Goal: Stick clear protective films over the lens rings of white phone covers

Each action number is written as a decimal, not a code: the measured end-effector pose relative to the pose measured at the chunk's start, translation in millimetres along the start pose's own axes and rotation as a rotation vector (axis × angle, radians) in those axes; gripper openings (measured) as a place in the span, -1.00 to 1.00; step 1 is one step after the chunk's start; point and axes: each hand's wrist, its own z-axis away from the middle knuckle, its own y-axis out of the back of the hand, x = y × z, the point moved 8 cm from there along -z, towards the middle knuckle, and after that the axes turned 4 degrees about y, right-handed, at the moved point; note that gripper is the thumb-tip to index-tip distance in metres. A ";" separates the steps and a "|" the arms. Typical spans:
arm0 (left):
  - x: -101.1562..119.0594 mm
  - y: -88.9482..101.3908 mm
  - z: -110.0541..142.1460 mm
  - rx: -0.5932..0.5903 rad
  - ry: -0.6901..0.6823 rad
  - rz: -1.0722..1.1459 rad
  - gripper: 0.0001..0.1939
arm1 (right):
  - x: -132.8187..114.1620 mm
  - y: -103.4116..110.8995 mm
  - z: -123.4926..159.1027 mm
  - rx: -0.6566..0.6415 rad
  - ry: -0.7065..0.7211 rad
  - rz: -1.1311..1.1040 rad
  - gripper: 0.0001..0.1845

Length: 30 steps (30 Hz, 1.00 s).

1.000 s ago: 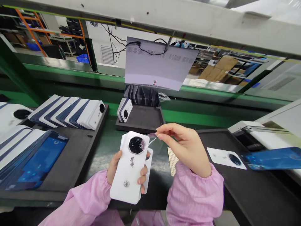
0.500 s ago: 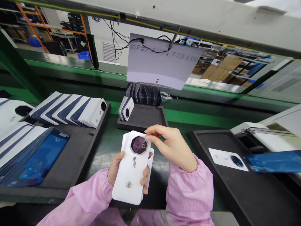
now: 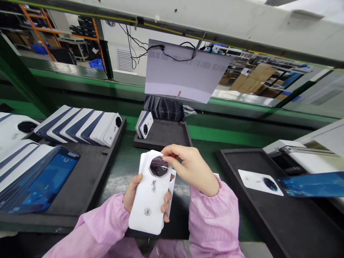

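Several white phone back covers (image 3: pixel 146 195), lying one on another, are gripped in my left hand (image 3: pixel 130 192), thumb on the left edge and fingers round the right. The top cover faces me, tilted, with dark lettering, a round emblem and an eight-sided camera window (image 3: pixel 158 166) in a silvery rim. At the window's upper edge, my right hand (image 3: pixel 185 164) pinches what looks like a thin clear film (image 3: pixel 166 163) with thumb and forefinger. The lower covers stick out at the upper left and right and are mostly hidden.
On the left, a black tray (image 3: pixel 77 175) holds rows of white covers (image 3: pixel 88 123) and blue-filmed panels (image 3: pixel 51 182). A smaller tray (image 3: pixel 169 132) stands behind my hands. The right tray (image 3: pixel 268 215) carries one white cover (image 3: pixel 255 179) and a blue strip (image 3: pixel 314 184). A grey panel (image 3: pixel 185 71) hangs above.
My right hand has shifted slightly left, its fingertips going from the window's upper right corner to its upper edge. The left hand and covers have barely moved.
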 end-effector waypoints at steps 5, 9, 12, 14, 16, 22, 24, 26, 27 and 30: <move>-0.1 5.5 1.6 0.016 -0.004 0.002 -0.29 | 9.9 -3.3 1.9 0.036 -0.043 0.187 -0.73; -1.7 11.9 5.0 0.017 0.011 -0.037 -0.27 | 22.1 -15.8 -0.9 -0.075 -0.087 0.128 -0.47; -1.8 13.6 6.3 0.018 0.036 -0.071 -0.33 | 30.9 -15.1 -1.4 -0.146 -0.098 -0.012 -0.83; 3.1 10.8 6.4 0.018 0.015 -0.104 -0.38 | 45.6 10.0 3.1 0.040 -0.141 -0.138 -0.87; 10.8 5.3 6.9 0.014 -0.021 -0.120 -0.38 | 68.7 47.0 18.3 0.361 -0.186 -0.300 -0.81; 39.0 -8.6 15.0 0.005 -0.197 -0.142 -0.28 | 124.4 45.8 56.2 0.471 -0.361 -0.362 -0.69; 41.0 -9.6 16.8 0.002 -0.216 -0.153 -0.28 | 126.0 3.3 52.5 0.281 -0.383 -0.337 -0.75; 37.3 -10.2 16.6 -0.018 -0.190 -0.154 -0.30 | 123.6 -33.0 47.8 0.207 -0.380 -0.326 -0.80; 34.2 -10.3 16.0 -0.032 -0.169 -0.153 -0.31 | 121.8 -45.9 45.4 0.204 -0.375 -0.322 -0.81; 24.9 -9.1 14.0 -0.068 -0.111 -0.153 -0.34 | 113.2 -58.2 40.7 0.298 -0.349 -0.322 -0.71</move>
